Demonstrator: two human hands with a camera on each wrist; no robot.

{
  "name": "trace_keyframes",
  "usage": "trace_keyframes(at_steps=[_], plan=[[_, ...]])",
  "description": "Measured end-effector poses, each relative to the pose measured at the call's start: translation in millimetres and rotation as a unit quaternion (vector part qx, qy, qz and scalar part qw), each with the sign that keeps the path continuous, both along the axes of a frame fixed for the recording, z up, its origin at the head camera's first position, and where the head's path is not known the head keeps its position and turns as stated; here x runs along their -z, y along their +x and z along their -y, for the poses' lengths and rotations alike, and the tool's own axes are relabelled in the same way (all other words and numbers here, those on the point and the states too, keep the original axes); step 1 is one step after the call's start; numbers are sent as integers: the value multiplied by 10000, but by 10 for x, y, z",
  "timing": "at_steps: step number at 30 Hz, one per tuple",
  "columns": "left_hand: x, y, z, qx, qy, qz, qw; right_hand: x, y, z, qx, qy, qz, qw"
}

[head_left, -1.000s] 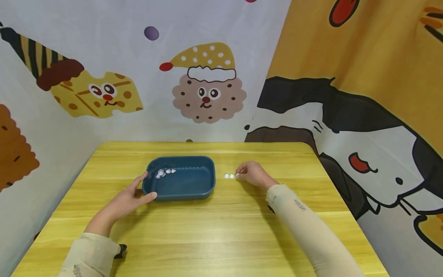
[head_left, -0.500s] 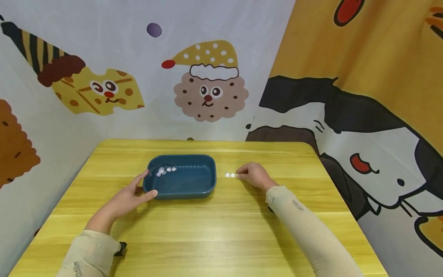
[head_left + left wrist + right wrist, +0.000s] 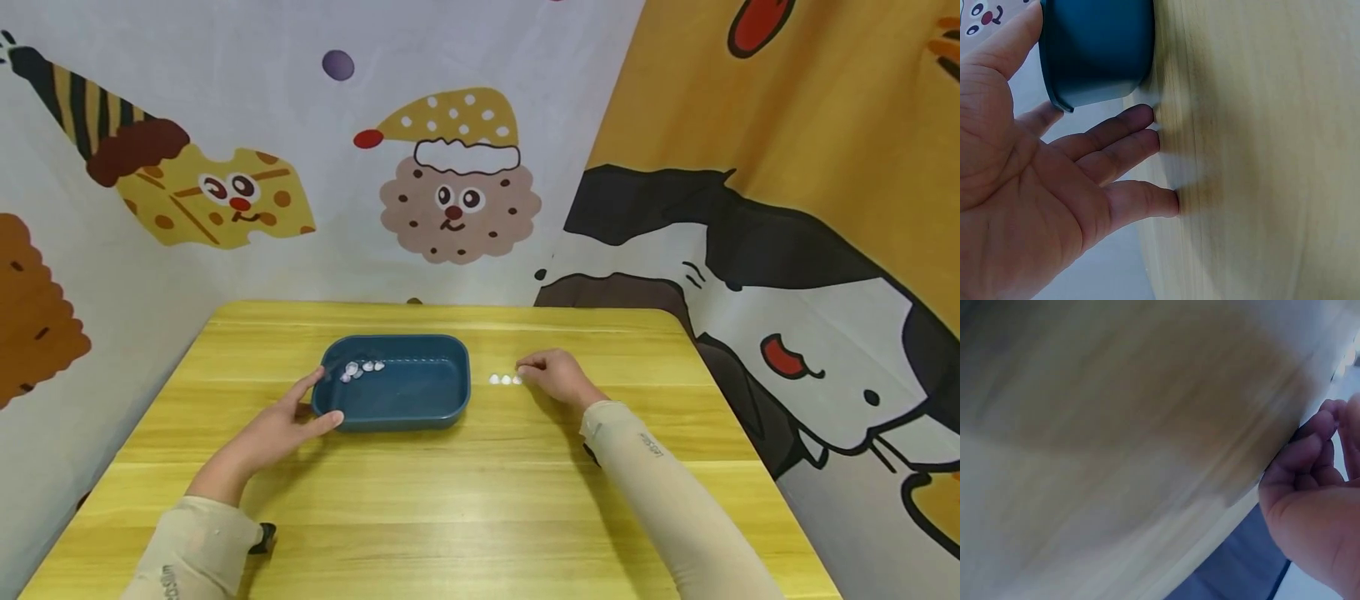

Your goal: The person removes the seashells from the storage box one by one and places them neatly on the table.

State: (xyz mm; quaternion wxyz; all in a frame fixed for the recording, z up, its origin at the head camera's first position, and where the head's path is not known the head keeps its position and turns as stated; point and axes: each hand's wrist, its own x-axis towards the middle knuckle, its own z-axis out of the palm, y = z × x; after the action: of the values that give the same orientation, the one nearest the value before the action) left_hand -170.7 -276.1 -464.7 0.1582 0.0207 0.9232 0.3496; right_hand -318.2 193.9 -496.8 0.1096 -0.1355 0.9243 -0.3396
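Head view first: left hand (image 3: 273, 432) is spread wide around the near end of a dark blue dish (image 3: 408, 404), thumb at the rim on the side closer to the person, index finger up by the far side. The dish sits just right of that hand, between the two hands. Inside it there's a little bunch of whitish, shiny pieces (image 3: 352, 369), over toward the left hand. Right hand (image 3: 557, 377) is down low over the desk (image 3: 450, 508) with its fingers curled, and a short row of three white pieces (image 3: 506, 380) runs from its fingertips toward the dish. The end one is right at the fingertips, but I can't tell if it's pinched or just touched. Beyond both hands hangs a backdrop (image 3: 262, 100) with cartoon prints.

Left wrist view: palm's showing, thumb at the dish rim, index partly hidden behind the dish corner, the other three fingers stretched toward the desk.

Right wrist view: pretty blurry, fingers bent with the tips bunched close to the thumb. Can't make out what's between them. Bare wood grain fills most of the space beside that hand.
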Motion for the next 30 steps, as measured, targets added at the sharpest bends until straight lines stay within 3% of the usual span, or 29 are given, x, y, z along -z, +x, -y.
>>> trace_keyframes(at_steps=[14, 19, 24, 30], plan=[[-13, -4, -10, 27, -53, -6, 10000, -22, -68, -85, 197, -175, 162, 9995], [-13, -11, -15, 50, -39, -16, 10000, -138, -113, 39, 270, -185, 248, 9992], [-11, -20, -15, 7, 2, 18, 10000, -444, -149, 492, 234, -498, 121, 9984], [8, -3, -20, -6, 111, 35, 9999, -741, -29, 1348, -590, -400, -455, 9964]])
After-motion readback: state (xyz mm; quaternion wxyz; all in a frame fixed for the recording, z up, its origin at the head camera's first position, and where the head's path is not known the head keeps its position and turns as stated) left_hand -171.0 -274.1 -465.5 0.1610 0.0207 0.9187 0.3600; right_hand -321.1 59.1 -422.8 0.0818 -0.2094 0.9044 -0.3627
